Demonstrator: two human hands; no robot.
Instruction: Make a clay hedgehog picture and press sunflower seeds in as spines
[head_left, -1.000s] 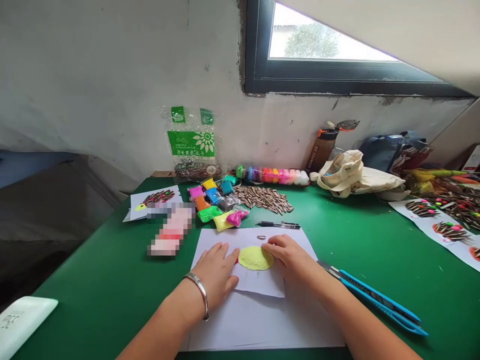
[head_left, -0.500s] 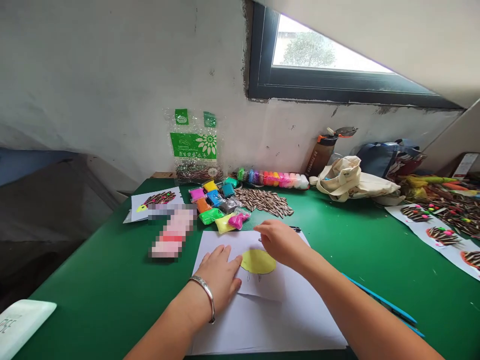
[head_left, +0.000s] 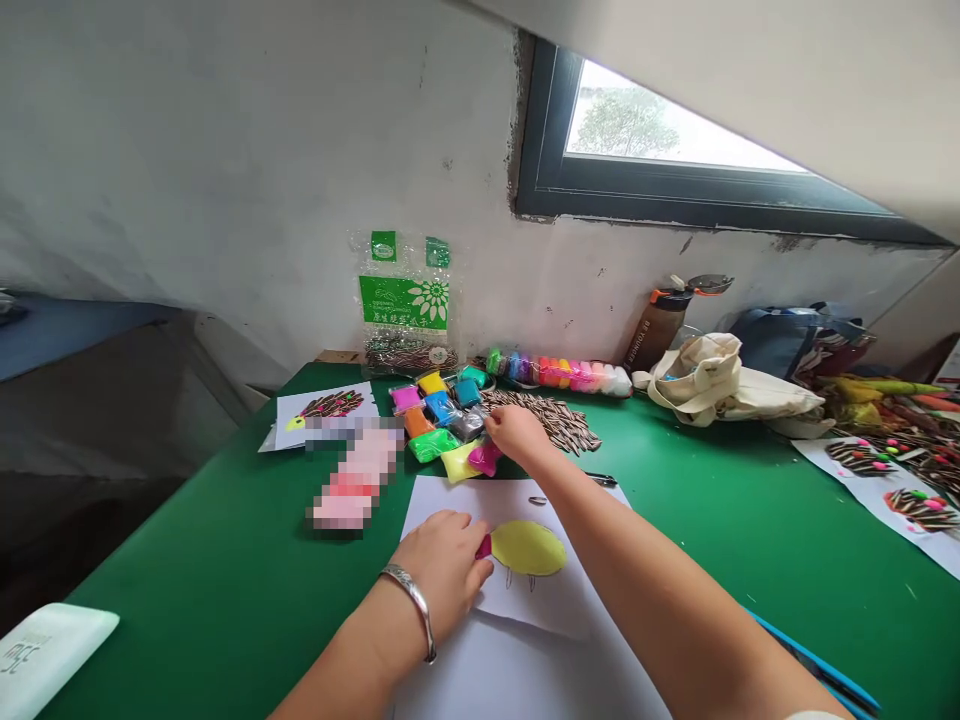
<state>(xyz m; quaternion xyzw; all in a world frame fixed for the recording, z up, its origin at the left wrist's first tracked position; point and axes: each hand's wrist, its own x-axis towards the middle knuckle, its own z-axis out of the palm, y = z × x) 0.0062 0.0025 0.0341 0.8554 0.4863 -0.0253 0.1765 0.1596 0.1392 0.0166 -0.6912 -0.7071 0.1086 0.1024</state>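
My right hand (head_left: 517, 435) reaches past the top of the white paper sheet (head_left: 465, 500), its bunched fingertips at the edge of a pile of striped sunflower seeds (head_left: 551, 425) and close to a magenta clay packet (head_left: 486, 458). Whether those fingers hold anything is hidden. My left hand (head_left: 442, 560), with a silver bangle (head_left: 414, 607) on its wrist, rests on the paper. A bit of magenta clay (head_left: 484, 546) shows at its fingertips, just left of a yellow clay oval (head_left: 529, 548). One seed (head_left: 537, 500) lies on the paper above the oval.
Several clay packets (head_left: 439, 420) lie behind the paper, with a row of coloured clay (head_left: 559, 377) against the wall. A pen (head_left: 602, 479) and blue knife (head_left: 821, 665) lie to the right. Seed-decorated sheets (head_left: 877, 495) and a canvas bag (head_left: 720, 390) sit further right.
My right hand has moved off the yellow oval and forward to the seed pile. My left hand stays on the paper. The view has tilted, and the blue knife is mostly out of frame.
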